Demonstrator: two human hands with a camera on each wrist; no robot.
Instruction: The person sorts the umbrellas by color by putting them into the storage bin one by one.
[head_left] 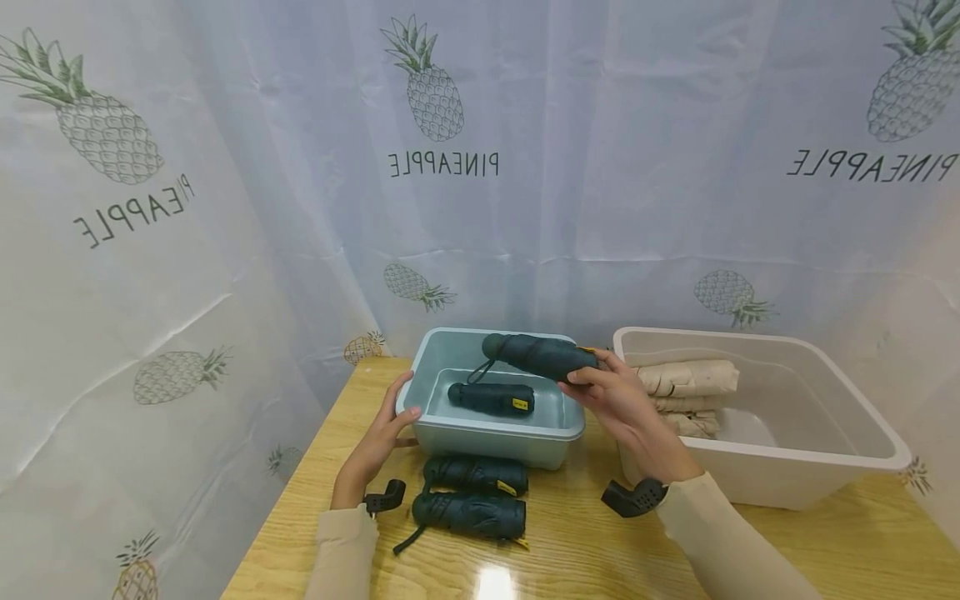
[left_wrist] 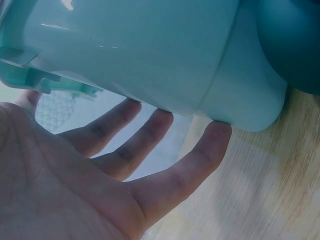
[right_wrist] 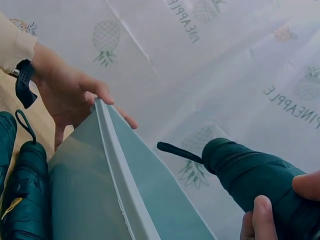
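Note:
My right hand [head_left: 626, 404] grips one end of a dark green folded umbrella [head_left: 534, 354] above the light blue bin [head_left: 487, 431]; its wrist loop hangs from the other end. Inside that bin lies another dark green folded umbrella [head_left: 480, 398] with a yellow tag. At the bin's left end my left hand [head_left: 375, 442] holds the rim, the thumb over it, while several fingertips [left_wrist: 218, 131] touch the outer wall in the left wrist view. Two more such umbrellas, a rear one [head_left: 468, 473] and a front one [head_left: 472, 514], lie on the table before the bin.
To the right stands a larger whitish bin [head_left: 795, 457] with several beige folded bundles [head_left: 693, 379] in its left part. Both bins are on a wooden table [head_left: 585, 550]. A pineapple-print curtain [head_left: 540, 217] hangs close behind and at the sides.

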